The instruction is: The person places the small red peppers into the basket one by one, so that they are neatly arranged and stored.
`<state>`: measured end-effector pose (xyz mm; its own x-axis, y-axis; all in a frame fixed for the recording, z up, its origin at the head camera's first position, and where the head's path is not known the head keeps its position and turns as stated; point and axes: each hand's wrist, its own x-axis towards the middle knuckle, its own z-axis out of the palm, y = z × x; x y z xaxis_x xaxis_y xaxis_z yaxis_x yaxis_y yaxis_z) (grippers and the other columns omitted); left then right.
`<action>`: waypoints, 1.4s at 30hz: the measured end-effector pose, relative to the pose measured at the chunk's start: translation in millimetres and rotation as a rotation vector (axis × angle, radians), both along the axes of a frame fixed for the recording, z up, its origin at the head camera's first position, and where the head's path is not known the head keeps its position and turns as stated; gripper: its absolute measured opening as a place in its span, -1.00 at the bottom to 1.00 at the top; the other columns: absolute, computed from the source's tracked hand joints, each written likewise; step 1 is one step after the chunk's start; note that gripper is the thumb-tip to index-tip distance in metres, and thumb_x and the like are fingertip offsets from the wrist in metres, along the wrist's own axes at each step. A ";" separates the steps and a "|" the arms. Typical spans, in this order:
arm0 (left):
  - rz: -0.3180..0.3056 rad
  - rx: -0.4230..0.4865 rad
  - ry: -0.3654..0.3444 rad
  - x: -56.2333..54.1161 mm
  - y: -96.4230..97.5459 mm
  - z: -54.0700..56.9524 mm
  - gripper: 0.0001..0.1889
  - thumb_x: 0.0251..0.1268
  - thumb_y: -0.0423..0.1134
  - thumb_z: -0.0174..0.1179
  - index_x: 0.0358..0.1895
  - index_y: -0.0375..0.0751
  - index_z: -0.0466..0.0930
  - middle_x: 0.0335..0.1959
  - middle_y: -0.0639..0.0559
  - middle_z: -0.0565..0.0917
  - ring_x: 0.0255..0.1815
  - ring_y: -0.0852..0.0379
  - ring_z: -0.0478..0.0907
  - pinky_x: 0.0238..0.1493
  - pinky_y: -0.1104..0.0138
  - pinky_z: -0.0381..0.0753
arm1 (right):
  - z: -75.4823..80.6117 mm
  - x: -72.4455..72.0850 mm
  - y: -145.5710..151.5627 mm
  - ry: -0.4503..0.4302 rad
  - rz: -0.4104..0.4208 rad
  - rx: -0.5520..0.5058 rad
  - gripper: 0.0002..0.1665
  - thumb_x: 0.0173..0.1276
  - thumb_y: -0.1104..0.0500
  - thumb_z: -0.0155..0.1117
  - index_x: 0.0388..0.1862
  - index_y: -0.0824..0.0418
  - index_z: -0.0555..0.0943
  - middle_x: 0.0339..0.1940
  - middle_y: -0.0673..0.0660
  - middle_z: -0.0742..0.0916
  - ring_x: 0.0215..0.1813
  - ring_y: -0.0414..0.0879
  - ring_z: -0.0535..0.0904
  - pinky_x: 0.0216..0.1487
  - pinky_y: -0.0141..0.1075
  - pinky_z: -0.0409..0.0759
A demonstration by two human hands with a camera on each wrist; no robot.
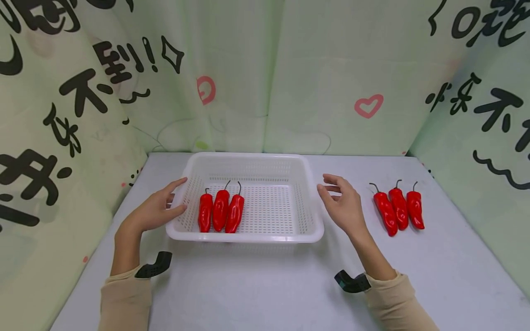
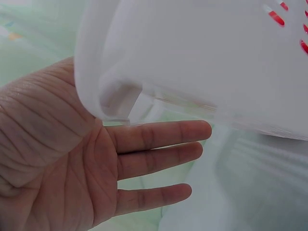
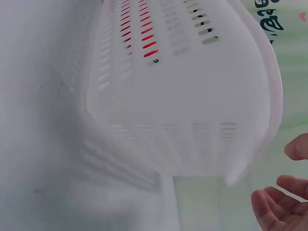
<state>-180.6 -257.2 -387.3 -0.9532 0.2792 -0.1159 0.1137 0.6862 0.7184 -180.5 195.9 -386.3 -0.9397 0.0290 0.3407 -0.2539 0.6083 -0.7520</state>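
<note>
A white plastic basket [image 1: 248,238] with slotted walls stands on the table. Inside, toward its left, lie three red chili peppers [image 1: 221,210] side by side. My left hand [image 1: 151,211] is at the left rim, thumb and index fingertip at the edge. In the left wrist view, straight fingers [image 2: 159,161] extend below the basket's rim [image 2: 91,72]; the thumb is hidden there. My right hand [image 1: 343,204] is beside the right rim, a small gap away, its fingers loosely bent around nothing. The right wrist view shows only part of that hand [image 3: 284,202].
Three more red chili peppers [image 1: 398,209] lie on the white table [image 1: 256,285], right of my right hand. Pale green curtains [image 1: 323,69] with black writing and pink hearts enclose the back and sides. A black wrist device [image 1: 154,265] sits at each sleeve.
</note>
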 end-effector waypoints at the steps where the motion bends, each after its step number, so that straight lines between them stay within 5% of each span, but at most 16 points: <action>1: -0.001 -0.001 -0.001 -0.1 0.0 0.0 -0.14 0.43 -0.17 0.25 0.66 -0.14 -0.04 0.31 -0.46 0.51 0.22 -0.41 0.55 -0.03 -0.06 0.75 | -0.9 0.0 1.8 0.000 -0.004 0.003 -0.45 0.53 0.09 0.24 0.38 0.34 0.49 0.31 0.34 0.62 0.20 0.26 0.64 0.16 0.13 0.65; 42: -0.005 0.010 -0.015 0.4 0.4 1.2 -0.15 0.45 -0.18 0.23 0.66 -0.15 -0.05 0.28 -0.45 0.54 0.19 -0.37 0.58 -0.03 -0.03 0.75 | -20.9 3.1 62.8 -0.031 -0.141 0.122 -0.40 0.49 0.11 0.28 0.38 0.40 0.46 0.27 0.43 0.62 0.17 0.34 0.63 0.10 0.20 0.66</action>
<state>-180.2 -256.9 -386.1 -0.9499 0.2851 -0.1278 0.1060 0.6788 0.7266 -177.4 258.7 -407.2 -0.9394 0.1211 0.3206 -0.1377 0.7232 -0.6768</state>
